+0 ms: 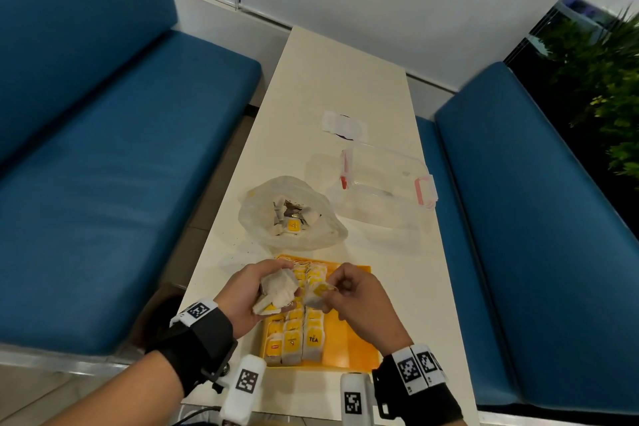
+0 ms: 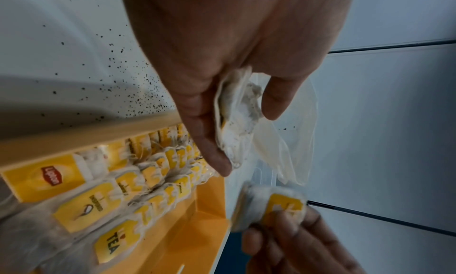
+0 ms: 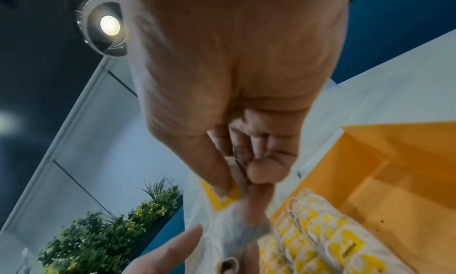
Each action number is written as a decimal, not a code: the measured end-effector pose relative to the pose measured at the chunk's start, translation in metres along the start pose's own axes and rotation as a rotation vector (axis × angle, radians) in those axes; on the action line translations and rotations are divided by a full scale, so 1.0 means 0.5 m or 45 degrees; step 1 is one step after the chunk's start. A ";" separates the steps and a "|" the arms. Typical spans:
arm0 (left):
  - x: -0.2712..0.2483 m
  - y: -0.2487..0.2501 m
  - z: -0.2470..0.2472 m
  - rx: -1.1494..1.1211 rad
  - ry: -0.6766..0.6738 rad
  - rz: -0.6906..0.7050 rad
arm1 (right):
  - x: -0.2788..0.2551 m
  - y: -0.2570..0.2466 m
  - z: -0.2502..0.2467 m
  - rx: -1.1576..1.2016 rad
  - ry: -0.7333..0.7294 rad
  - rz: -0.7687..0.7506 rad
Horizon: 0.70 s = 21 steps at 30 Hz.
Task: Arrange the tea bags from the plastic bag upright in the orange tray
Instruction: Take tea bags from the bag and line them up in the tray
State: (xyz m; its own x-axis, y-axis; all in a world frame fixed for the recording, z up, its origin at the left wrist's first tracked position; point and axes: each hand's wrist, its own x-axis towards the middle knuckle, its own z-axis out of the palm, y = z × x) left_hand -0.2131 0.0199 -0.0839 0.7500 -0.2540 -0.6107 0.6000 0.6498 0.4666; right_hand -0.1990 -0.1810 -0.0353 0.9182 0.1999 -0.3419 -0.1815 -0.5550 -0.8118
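Observation:
The orange tray point(image 1: 352, 346) lies at the near end of the table, its left part filled with rows of upright yellow-tagged tea bags point(image 1: 301, 339). Above it my left hand point(image 1: 256, 290) grips a small bunch of loose tea bags point(image 1: 278, 290), also seen in the left wrist view as tea bags point(image 2: 237, 122). My right hand point(image 1: 349, 290) pinches one tea bag point(image 1: 320, 294) by its yellow tag point(image 3: 222, 196). The clear plastic bag point(image 1: 294, 214) lies open just beyond the tray with several tea bags inside.
A clear lidded container point(image 1: 383, 180) with red clips stands to the right of the bag, a small white packet point(image 1: 342, 124) farther back. Tea dust point(image 2: 123, 79) speckles the table left of the tray. Blue benches point(image 1: 121, 166) flank the narrow white table point(image 1: 345, 79).

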 end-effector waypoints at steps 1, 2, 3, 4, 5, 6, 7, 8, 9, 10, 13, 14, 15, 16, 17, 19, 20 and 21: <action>0.002 -0.001 -0.002 0.005 0.008 0.003 | 0.001 0.010 0.000 -0.059 -0.054 0.037; 0.004 -0.001 -0.003 0.005 0.014 0.007 | 0.002 0.022 0.002 -0.113 -0.107 0.078; 0.006 -0.002 -0.005 0.007 0.018 0.013 | 0.003 0.035 0.006 -0.153 -0.156 0.128; 0.006 -0.002 -0.006 0.010 0.019 0.018 | 0.002 0.047 0.011 -0.181 -0.203 0.187; 0.007 -0.004 -0.007 0.019 0.024 0.021 | 0.001 0.061 0.018 -0.202 -0.248 0.246; 0.006 -0.004 -0.006 0.025 0.023 0.023 | -0.001 0.074 0.026 -0.226 -0.288 0.297; 0.006 -0.004 -0.006 0.033 0.020 0.022 | -0.004 0.085 0.034 -0.260 -0.321 0.336; 0.004 -0.004 -0.005 0.038 0.016 0.021 | -0.006 0.094 0.041 -0.306 -0.345 0.366; 0.004 -0.003 -0.005 0.044 0.012 0.022 | -0.006 0.105 0.047 -0.358 -0.356 0.387; 0.003 -0.003 -0.005 0.045 0.006 0.023 | -0.007 0.113 0.052 -0.411 -0.355 0.400; 0.002 -0.002 -0.005 0.061 0.005 0.027 | -0.007 0.125 0.062 -0.527 -0.332 0.390; 0.002 -0.003 -0.005 0.063 0.005 0.028 | -0.007 0.125 0.064 -0.561 -0.330 0.376; 0.002 -0.003 -0.005 0.066 0.007 0.027 | -0.006 0.126 0.068 -0.598 -0.327 0.363; 0.002 -0.003 -0.004 0.067 0.006 0.028 | -0.006 0.124 0.071 -0.632 -0.323 0.351; 0.003 -0.004 -0.005 0.067 0.008 0.029 | -0.005 0.124 0.074 -0.650 -0.319 0.343; 0.004 -0.005 -0.007 0.064 0.007 0.033 | -0.006 0.123 0.077 -0.654 -0.319 0.349; 0.004 -0.005 -0.008 0.061 0.003 0.035 | -0.005 0.122 0.078 -0.657 -0.326 0.354; 0.005 -0.006 -0.009 0.058 0.000 0.038 | -0.004 0.123 0.077 -0.668 -0.332 0.352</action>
State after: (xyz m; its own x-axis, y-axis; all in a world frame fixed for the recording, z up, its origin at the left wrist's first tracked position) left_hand -0.2142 0.0205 -0.0895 0.7677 -0.2348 -0.5963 0.5895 0.6236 0.5135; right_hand -0.2257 -0.1843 -0.1027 0.7344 0.1462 -0.6628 -0.1423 -0.9217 -0.3609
